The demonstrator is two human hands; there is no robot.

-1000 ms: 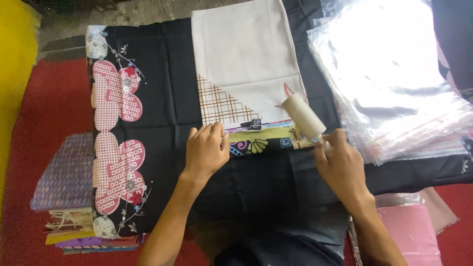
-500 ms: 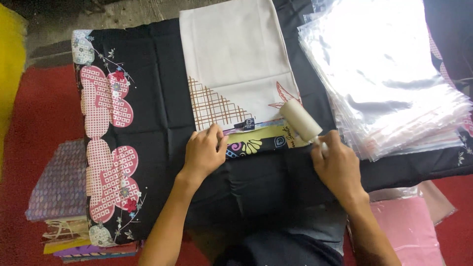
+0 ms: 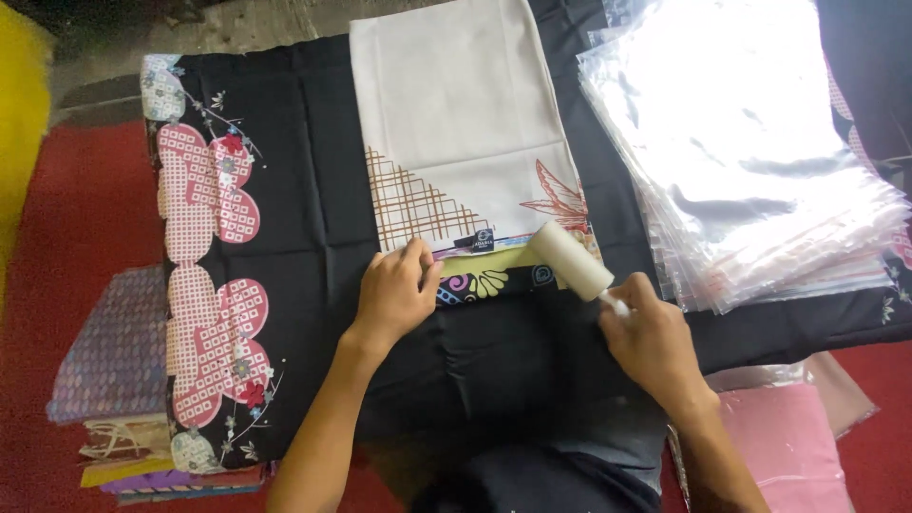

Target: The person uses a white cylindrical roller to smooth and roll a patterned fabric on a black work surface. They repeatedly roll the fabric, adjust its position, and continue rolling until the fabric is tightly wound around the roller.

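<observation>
On the black cloth-covered counter (image 3: 304, 171) lies a soft, light cream folded fabric with a brown lattice print (image 3: 456, 133), likely to slide and wrinkle. Left hand (image 3: 394, 294) presses its near edge flat, fingers spread. Right hand (image 3: 651, 337), grip clamped on the handle, holds a white cylindrical lint roller (image 3: 570, 258) against it. Slippery clear plastic bags (image 3: 750, 142) crowd the right.

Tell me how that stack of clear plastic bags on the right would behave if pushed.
The bags look thin and glossy, so the top ones would probably slide off. Their edges already fan out unevenly, which suggests a loose stack. Lifted, they would likely flop and feel light.
</observation>
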